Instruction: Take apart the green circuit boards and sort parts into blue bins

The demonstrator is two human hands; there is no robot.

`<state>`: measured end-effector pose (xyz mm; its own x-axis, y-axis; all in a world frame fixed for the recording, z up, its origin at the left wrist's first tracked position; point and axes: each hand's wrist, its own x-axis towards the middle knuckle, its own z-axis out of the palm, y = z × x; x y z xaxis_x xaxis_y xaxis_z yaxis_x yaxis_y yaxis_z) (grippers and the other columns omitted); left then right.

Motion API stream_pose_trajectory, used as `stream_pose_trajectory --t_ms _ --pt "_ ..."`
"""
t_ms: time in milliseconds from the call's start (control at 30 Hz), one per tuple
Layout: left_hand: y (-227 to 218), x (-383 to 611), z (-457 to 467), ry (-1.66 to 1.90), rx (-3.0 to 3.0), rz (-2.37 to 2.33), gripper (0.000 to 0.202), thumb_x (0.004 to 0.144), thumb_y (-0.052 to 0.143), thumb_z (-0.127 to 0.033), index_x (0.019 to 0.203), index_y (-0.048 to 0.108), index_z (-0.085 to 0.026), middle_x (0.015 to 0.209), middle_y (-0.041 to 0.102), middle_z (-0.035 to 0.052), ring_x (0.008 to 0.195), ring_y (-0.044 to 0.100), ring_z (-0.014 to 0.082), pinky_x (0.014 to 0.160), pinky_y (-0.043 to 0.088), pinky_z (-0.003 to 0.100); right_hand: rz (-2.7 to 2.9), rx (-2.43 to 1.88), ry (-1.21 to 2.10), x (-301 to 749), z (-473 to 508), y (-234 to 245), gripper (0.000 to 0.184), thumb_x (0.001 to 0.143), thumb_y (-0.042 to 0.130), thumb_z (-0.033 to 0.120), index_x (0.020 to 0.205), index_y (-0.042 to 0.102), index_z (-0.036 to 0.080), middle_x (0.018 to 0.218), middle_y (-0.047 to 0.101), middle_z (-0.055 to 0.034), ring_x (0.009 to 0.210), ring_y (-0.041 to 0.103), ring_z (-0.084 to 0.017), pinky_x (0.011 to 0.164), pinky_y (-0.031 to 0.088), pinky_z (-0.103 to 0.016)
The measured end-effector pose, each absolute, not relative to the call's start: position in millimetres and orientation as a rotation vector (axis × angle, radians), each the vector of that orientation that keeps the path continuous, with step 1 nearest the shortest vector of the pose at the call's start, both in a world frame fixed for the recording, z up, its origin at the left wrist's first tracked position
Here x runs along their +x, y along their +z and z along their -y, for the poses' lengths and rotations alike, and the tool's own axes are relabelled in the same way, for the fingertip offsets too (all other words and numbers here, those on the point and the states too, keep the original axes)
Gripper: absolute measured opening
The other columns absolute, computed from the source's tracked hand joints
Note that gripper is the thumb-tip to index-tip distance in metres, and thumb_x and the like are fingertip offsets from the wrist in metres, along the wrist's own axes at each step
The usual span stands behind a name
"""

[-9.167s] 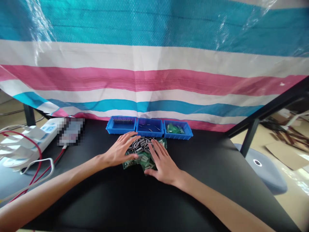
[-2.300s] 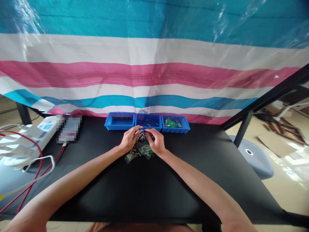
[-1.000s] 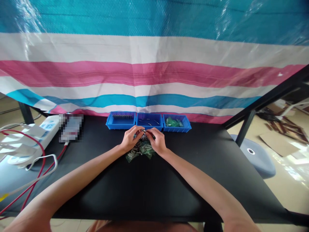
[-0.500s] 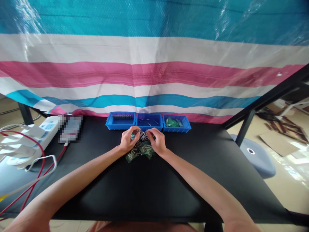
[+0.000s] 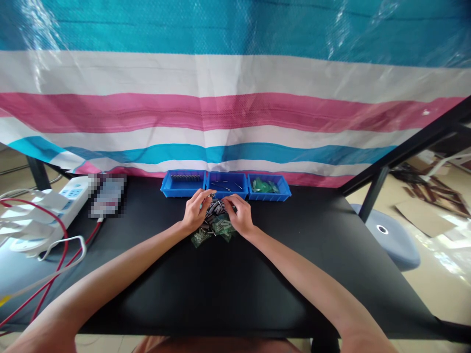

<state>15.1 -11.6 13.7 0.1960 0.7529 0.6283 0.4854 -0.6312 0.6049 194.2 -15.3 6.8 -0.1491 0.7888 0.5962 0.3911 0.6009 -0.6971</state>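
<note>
My left hand (image 5: 193, 212) pinches a small metal cylinder (image 5: 213, 195) between thumb and forefinger, just in front of the blue bins. Close by on the right, my right hand (image 5: 240, 214) has its fingers bent together at the edge of a pile of small metal parts (image 5: 217, 210); whatever its fingertips hold is too small to make out. Green-tinted clear packets of small parts (image 5: 222, 226) lie at the near side of the pile, between both wrists.
Behind the hands stand three blue bins: the left bin (image 5: 184, 193) has a row of metal cylinders, the middle bin (image 5: 227, 177) a few thin pins, the right bin (image 5: 270, 197) green packets. A power strip (image 5: 69, 203) with cables is at left, a stool (image 5: 395, 240) at right.
My left fingers have lifted and opened slightly, raising the small metal cylinder away from the pile. More of the pile shows between the hands. The right hand has hardly moved.
</note>
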Motion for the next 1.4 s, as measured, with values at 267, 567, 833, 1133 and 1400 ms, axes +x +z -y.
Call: stream_pose_trajectory --t_ms 267,567,833,1133,1400 --pt "14 17 9 1.378 2.26 -1.07 0.028 0.097 0.042 -0.024 0.115 0.062 -0.018 0.095 0.062 0.007 0.079 0.059 0.0121 0.074 0.049 0.023 1.764 -0.977 0.466 194 15 7 0.019 0.095 0.048 0.027 0.089 0.064 0.019 0.083 0.065 -0.0055 0.076 0.062 -0.017 0.072 0.051 -0.028" --pt "2 16 6 1.345 2.155 -1.173 0.027 0.096 0.045 -0.036 0.11 0.058 -0.018 0.071 0.064 -0.0017 0.052 0.054 0.0074 0.059 0.046 0.018 1.781 -0.96 0.478 195 16 6 0.019 0.094 0.05 0.026 0.107 0.064 0.022 0.094 0.067 -0.0063 0.081 0.064 -0.018 0.076 0.053 -0.03" --pt "-2 15 6 1.264 2.195 -1.167 0.026 0.095 0.045 -0.037 0.109 0.057 -0.018 0.08 0.068 0.0 0.06 0.061 0.0086 0.062 0.048 0.018 1.827 -0.897 0.447 195 16 3 0.023 0.091 0.054 0.023 0.112 0.064 0.023 0.089 0.066 -0.005 0.073 0.063 -0.016 0.072 0.055 -0.029" --pt "0 15 6 1.29 2.203 -1.174 0.025 0.094 0.047 -0.035 0.11 0.057 -0.019 0.088 0.069 0.0021 0.07 0.065 0.0106 0.068 0.051 0.02 1.855 -0.925 0.422 194 15 0 0.02 0.094 0.052 0.025 0.109 0.064 0.022 0.091 0.067 -0.0062 0.083 0.065 -0.019 0.077 0.053 -0.03" --pt "0 16 5 1.3 2.267 -1.177 0.026 0.092 0.054 -0.033 0.112 0.06 -0.019 0.086 0.066 0.0018 0.061 0.057 0.009 0.066 0.049 0.02 1.829 -0.953 0.435 194 14 1 0.02 0.097 0.046 0.026 0.108 0.062 0.021 0.09 0.066 -0.0063 0.083 0.065 -0.018 0.076 0.052 -0.029"
